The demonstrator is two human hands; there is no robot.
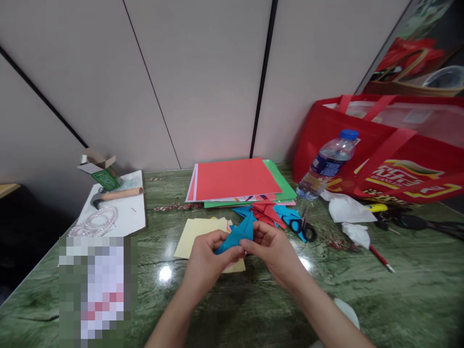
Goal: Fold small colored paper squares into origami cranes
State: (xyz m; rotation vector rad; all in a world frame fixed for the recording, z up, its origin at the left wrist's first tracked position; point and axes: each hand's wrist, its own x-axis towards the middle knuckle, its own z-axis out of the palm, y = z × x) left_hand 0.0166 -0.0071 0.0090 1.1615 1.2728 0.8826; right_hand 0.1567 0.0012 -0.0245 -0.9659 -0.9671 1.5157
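Both of my hands hold a folded blue paper piece (239,233) just above the green marble table (224,309). My left hand (205,261) pinches its lower left end, fingers closed. My right hand (271,249) grips its right side, fingers curled round it. Under the hands lies a small stack of yellow square sheets (192,237). Behind them sit several folded red and blue paper pieces (268,212).
A pile of coloured sheets with red on top (235,179) lies at the back. Blue-handled scissors (302,227), a water bottle (328,164), a red bag (391,145), crumpled tissues (348,210), a red pencil (380,258), a hammer (116,195), beads (96,221) and a small box (99,171) stand around.
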